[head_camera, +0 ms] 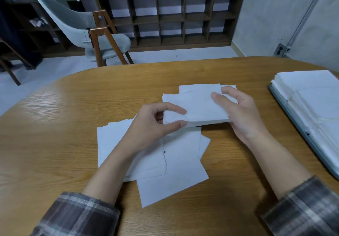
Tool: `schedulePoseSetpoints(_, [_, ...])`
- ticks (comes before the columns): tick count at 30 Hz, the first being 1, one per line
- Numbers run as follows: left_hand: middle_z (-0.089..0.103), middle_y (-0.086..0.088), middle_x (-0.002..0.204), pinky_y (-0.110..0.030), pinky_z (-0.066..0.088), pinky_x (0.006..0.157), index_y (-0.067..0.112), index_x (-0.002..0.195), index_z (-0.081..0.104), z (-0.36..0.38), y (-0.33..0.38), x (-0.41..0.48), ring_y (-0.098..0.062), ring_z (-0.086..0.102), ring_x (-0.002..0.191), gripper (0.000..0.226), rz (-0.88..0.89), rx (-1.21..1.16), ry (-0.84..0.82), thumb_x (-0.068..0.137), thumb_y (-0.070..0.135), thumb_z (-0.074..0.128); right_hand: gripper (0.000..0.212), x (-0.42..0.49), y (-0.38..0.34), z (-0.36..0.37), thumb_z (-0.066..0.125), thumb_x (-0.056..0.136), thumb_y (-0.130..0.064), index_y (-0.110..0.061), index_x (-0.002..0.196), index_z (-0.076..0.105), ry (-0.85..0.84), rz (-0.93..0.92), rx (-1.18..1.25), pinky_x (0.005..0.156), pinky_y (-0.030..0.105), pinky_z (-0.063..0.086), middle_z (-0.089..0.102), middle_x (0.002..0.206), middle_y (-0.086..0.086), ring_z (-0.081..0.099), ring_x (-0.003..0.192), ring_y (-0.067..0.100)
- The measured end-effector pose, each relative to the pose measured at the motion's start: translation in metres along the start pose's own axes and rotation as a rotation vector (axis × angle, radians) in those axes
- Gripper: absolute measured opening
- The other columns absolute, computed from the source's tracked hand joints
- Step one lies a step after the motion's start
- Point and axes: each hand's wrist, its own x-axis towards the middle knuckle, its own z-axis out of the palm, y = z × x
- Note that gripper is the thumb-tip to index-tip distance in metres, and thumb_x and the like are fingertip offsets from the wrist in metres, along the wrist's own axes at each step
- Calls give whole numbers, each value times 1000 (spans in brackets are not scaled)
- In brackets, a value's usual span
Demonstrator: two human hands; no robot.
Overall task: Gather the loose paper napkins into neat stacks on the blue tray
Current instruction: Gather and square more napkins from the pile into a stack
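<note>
Desk [55,125]: wood-grain, rounded far edge, carrying all the task's items. Shelf unit [172,17]: dark wood, open cubbies, against the wall beyond the desk's far edge. Chair [82,26]: grey upholstery on a brown wooden frame, on the floor beyond the desk's far-left edge. Blue tray [318,151]: on the desk at its right edge, partly out of view, its long rim running diagonally toward the near side. Stacked napkins [308,83]: white, squared piles that fill the tray's visible surface, side by side. Loose napkins [179,162]: white sheets, overlapping and askew, flat on the desk near its centre and toward the near edge, partly under the left forearm. Napkin bundle [198,105]: white, several sheets thick with uneven edges and some sheets jutting out on the far side, at the desk's centre, held between both hands, well apart from the tray. Plaid sleeves [78,215]: grey-brown check, one on each forearm at the desk's near edge. Right hand [240,112]: grips the bundle's right end, thumb on top and fingers curled round it. Left hand [148,123]: pinches the bundle's left end between thumb and forefinger. Wall socket [280,49]: grey, low on the wall beyond the desk's far-right edge.
</note>
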Motion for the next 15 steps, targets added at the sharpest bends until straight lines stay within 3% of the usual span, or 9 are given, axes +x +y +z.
schedulePoseSetpoints(4, [23, 1, 63, -24, 20, 55, 32, 100, 85, 2, 2, -2, -16, 22, 58, 11, -1, 5, -67, 89, 32, 84, 15, 5, 3, -5, 85, 88, -32, -33, 102, 80, 61, -20, -61, 112, 50, 50, 80, 112, -6, 73, 112, 17])
schedulePoseSetpoints(8, [25, -2, 66, -30, 22, 59, 35, 104, 84, 2, -1, -2, -22, 23, 61, 18, -13, 9, -76, 87, 28, 87, 14, 6, 6, -6, 85, 88, -28, -33, 100, 80, 87, -19, -81, 111, 48, 51, 79, 111, -7, 74, 109, 15])
schedulePoseSetpoints(15, [30, 12, 63, -22, 28, 58, 33, 107, 82, 4, -6, 0, -13, 26, 59, 32, -14, 53, -71, 87, 9, 84, 14, 7, 7, -7, 83, 89, -26, -31, 101, 79, 89, -12, -106, 109, 41, 53, 79, 111, -6, 73, 109, 15])
